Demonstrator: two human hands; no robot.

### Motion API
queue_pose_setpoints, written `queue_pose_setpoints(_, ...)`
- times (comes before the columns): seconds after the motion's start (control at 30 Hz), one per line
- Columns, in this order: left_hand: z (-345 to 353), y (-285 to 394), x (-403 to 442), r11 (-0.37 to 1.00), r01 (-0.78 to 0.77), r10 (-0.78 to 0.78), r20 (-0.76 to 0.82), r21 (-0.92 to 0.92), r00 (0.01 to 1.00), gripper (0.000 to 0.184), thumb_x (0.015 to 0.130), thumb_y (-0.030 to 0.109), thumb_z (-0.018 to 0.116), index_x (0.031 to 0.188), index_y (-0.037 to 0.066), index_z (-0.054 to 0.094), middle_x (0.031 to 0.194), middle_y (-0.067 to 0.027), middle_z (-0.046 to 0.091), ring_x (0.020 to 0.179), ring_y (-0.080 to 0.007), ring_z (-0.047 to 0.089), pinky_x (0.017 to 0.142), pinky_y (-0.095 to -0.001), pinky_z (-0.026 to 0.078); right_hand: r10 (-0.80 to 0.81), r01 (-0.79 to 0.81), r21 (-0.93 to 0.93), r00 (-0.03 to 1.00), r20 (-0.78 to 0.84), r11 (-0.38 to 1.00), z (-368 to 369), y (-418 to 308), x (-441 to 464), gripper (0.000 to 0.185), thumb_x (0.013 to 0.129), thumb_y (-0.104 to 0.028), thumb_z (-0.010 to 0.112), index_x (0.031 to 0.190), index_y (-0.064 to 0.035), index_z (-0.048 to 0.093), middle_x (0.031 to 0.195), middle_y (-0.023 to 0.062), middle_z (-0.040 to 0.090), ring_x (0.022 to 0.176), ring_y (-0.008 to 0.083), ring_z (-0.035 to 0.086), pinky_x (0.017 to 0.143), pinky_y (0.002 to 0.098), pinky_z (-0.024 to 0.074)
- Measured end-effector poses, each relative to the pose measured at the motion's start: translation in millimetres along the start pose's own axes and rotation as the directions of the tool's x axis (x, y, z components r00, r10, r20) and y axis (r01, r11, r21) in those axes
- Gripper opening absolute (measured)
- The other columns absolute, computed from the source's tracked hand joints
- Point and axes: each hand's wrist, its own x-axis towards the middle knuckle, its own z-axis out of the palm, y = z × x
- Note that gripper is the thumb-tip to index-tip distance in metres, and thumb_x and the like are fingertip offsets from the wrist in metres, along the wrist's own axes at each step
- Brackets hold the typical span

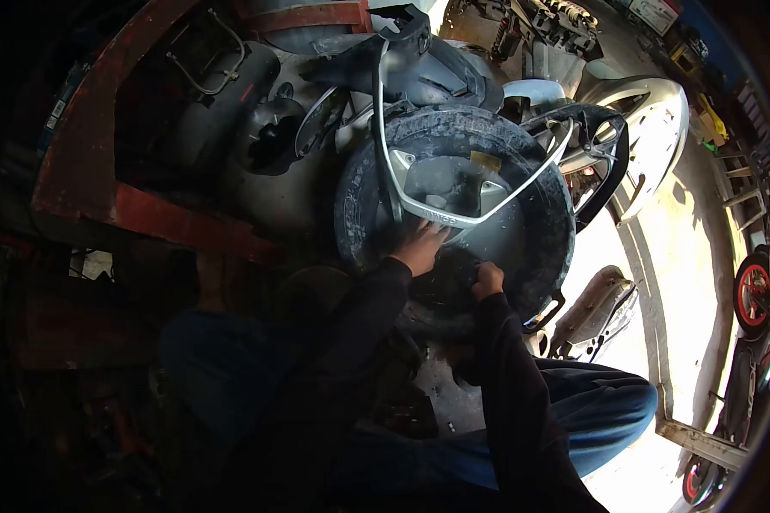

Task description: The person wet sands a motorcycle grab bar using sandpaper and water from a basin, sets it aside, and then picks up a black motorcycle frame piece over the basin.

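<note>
A large black tub [355, 201] with scuffed walls stands in front of me, with greyish water [509, 235] inside. Across its top lies a silver U-shaped metal frame [441, 215] with two mounting tabs. My left hand [421, 248] is at the bottom bend of this frame, its fingers on or just under the bar; shadow hides the exact grip. My right hand [488, 280] is closed over the near part of the tub, below the frame. What it holds, if anything, is too dark to make out.
Dark plastic fairings [436, 77] sit behind the tub. A white and silver body panel [654, 128] is at the right, another panel [603, 312] on the floor. A red metal frame [180, 222] stands left. A motorcycle wheel [753, 295] shows far right.
</note>
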Motion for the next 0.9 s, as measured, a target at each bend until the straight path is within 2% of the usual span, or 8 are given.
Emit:
queue_pose_setpoints(0.13,-10.0,-4.3,1.6,0.672,0.520,-0.626,-0.029,-0.527,0.779,0.043,0.074,0.005,0.067,0.117,0.002,0.065,0.118,-0.0175,0.064,0.117,-0.0351,0.056,0.101,-0.0422,0.043,0.103,-0.029,-0.294,0.965,0.240,0.955,1.7,6.7,7.5,0.021,0.061,-0.020,0.074,0.076,-0.0067,0.071,0.081,0.0183,0.068,0.086,0.0390,0.068,0.073,0.0445,0.0536)
queue_pose_setpoints(0.17,10.2,-13.0,-0.9,0.668,0.493,-0.734,-0.381,-0.558,0.563,0.043,0.079,0.008,0.066,0.122,0.003,0.061,0.113,-0.0188,0.066,0.106,-0.0397,0.062,0.095,-0.0428,0.046,0.052,0.031,-0.339,0.972,0.230,0.940,-1.0,-2.8,7.1,0.019,0.061,-0.021,0.074,0.075,-0.0071,0.070,0.081,0.0172,0.069,0.084,0.0385,0.069,0.072,0.0445,0.0539)
queue_pose_setpoints(0.27,-6.7,-26.2,10.2,0.307,0.327,-0.897,-0.157,-0.894,0.413,0.049,0.093,0.030,0.062,0.133,0.002,0.056,0.131,-0.0205,0.060,0.122,-0.0388,0.055,0.103,-0.0407,0.041,-0.201,0.212,-0.107,0.974,0.103,0.971,-36.6,-31.7,25.0,0.015,0.064,-0.014,0.072,0.078,-0.0070,0.072,0.086,0.0140,0.071,0.081,0.0348,0.070,0.074,0.0423,0.0555)
queue_pose_setpoints(0.5,-61.8,-0.4,16.2,0.000,0.430,-0.826,0.243,-0.903,0.509,0.103,0.087,0.083,0.038,0.159,0.012,0.016,0.162,-0.0109,0.025,0.140,-0.0368,0.035,0.107,-0.0450,0.039,0.196,-0.003,0.950,0.979,-0.061,0.311,-59.2,-59.0,25.5,0.022,0.069,0.005,0.066,0.088,-0.0022,0.073,0.088,0.0151,0.072,0.083,0.0298,0.072,0.074,0.0356,0.0565)
queue_pose_setpoints(0.57,-0.7,-44.3,29.0,0.048,0.435,-0.844,0.196,-0.899,0.499,0.093,0.091,0.076,0.038,0.156,0.011,0.026,0.161,-0.0131,0.028,0.142,-0.0358,0.035,0.111,-0.0425,0.034,0.100,-0.141,0.404,0.988,0.121,0.904,-79.2,-48.5,19.1,0.021,0.072,0.000,0.070,0.092,-0.0024,0.073,0.091,0.0134,0.073,0.086,0.0267,0.073,0.075,0.0351,0.0566)
queue_pose_setpoints(0.63,-3.2,-47.6,26.4,-0.086,0.498,-0.798,0.358,-0.863,0.484,0.089,0.094,0.072,0.039,0.154,0.007,0.031,0.157,-0.0174,0.034,0.140,-0.0351,0.039,0.112,-0.0418,0.033,-0.335,0.356,-0.134,0.929,0.156,0.925,-62.7,-13.1,3.3,0.014,0.078,-0.007,0.068,0.090,-0.0036,0.073,0.091,0.0107,0.075,0.084,0.0242,0.073,0.072,0.0362,0.0561)
queue_pose_setpoints(0.8,-30.3,-42.7,9.3,0.281,0.311,-0.640,0.064,-0.908,0.766,0.086,0.090,0.062,0.058,0.147,0.000,0.039,0.139,-0.0186,0.054,0.124,-0.0304,0.054,0.105,-0.0392,0.040,-0.168,0.150,0.101,0.966,0.199,0.984,-6.8,9.9,0.6,0.011,0.083,-0.010,0.066,0.090,-0.0029,0.072,0.085,0.0131,0.071,0.080,0.0227,0.072,0.071,0.0368,0.0554)
queue_pose_setpoints(0.9,-15.7,-46.9,15.7,0.321,0.226,-0.647,-0.039,-0.920,0.761,0.080,0.085,0.050,0.070,0.137,-0.005,0.046,0.131,-0.0206,0.059,0.122,-0.0328,0.057,0.103,-0.0390,0.041,-0.554,0.548,0.099,0.831,0.043,0.830,-60.2,-12.9,4.3,0.012,0.086,-0.012,0.065,0.089,-0.0025,0.071,0.082,0.0146,0.069,0.078,0.0218,0.071,0.070,0.0372,0.0550)
